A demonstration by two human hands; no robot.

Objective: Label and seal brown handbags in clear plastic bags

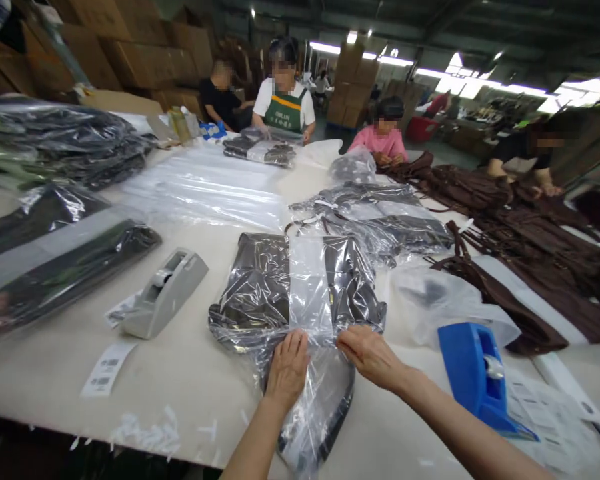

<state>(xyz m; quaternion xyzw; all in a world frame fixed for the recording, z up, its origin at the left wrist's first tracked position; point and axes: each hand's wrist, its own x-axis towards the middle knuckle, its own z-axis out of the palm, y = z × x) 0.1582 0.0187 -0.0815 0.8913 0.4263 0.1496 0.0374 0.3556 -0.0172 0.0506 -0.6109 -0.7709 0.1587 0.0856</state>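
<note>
In front of me a dark handbag (257, 273) lies inside a clear plastic bag (315, 400), with a white paper strip (307, 280) around its middle. My left hand (287, 373) rests flat on the plastic at the handbag's near edge, fingers stretched out. Just to the right, the fingers of my right hand (373, 357) are pinched together on a fold of the same plastic. A dark curved strap shows through the film nearer to me.
A grey tape dispenser (165, 293) and printed labels (107, 370) lie left; a blue tape dispenser (473, 373) stands right. Wrapped bags (65, 247), flat plastic sleeves (205, 180) and brown bags (545, 267) surround the work. Several people sit or stand across the table (190, 393).
</note>
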